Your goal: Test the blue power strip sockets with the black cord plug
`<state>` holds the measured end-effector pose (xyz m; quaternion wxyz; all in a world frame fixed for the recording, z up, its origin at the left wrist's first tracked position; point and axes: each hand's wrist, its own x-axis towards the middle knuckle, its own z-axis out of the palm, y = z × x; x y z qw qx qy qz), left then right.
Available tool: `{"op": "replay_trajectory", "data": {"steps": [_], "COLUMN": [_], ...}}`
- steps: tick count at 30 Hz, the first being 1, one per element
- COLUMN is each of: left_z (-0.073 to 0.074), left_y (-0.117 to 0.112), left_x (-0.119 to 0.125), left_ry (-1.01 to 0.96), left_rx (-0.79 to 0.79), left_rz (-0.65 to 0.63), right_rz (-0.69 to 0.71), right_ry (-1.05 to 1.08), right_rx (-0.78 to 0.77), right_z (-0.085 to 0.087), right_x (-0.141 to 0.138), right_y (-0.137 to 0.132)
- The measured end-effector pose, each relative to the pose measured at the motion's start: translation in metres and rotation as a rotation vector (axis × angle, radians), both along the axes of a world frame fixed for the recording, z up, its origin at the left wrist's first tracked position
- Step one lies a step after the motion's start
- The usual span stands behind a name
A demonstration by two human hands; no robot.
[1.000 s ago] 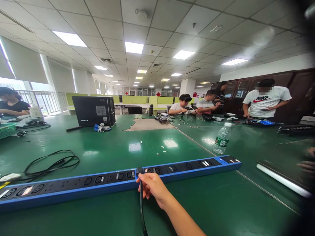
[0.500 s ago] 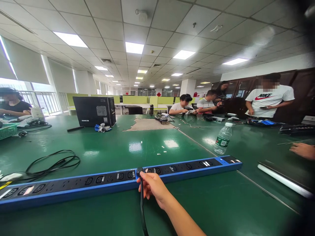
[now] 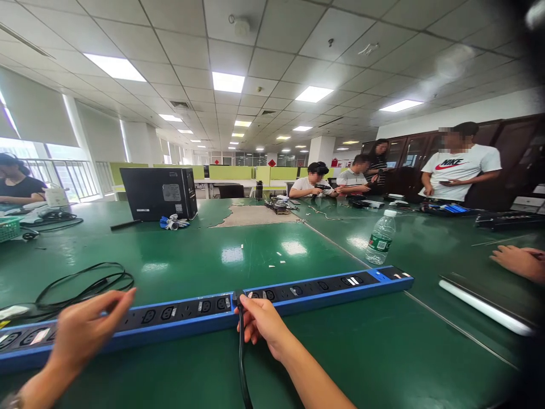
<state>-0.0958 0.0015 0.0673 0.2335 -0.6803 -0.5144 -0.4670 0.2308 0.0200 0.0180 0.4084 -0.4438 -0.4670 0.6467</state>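
Pinching a black plug (image 3: 238,297) seated in the power strip (image 3: 298,292): right hand (image 3: 260,321); left hand (image 3: 85,329) spread.

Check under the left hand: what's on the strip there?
The left hand hovers over the blue power strip. Empty sockets show on either side; the ones beneath the palm are covered.
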Motion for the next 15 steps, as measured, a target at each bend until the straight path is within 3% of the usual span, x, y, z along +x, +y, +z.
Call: {"op": "replay_trajectory", "data": {"steps": [4,7,11,15], "left_z": [-0.02,-0.038,-0.055,-0.059], "left_y": [0.014,0.011,0.001,-0.003], "left_x": [0.062,0.093,0.103,0.098], "left_ry": [0.04,0.136,0.353,0.344], "left_rx": [-0.021,-0.055,-0.062,-0.078], "left_rz": [-0.137,-0.227,-0.355,-0.34], "right_rz": [-0.006,-0.029,-0.055,-0.082], "right_ry": [0.043,0.062,0.096,0.242], "right_rx": [-0.043,-0.022,0.011,0.088], "right_z": [-0.002,-0.005,-0.005,0.008], "right_x": [-0.002,-0.006,-0.009,-0.002], "right_y": [0.002,0.003,0.002,-0.002]}}
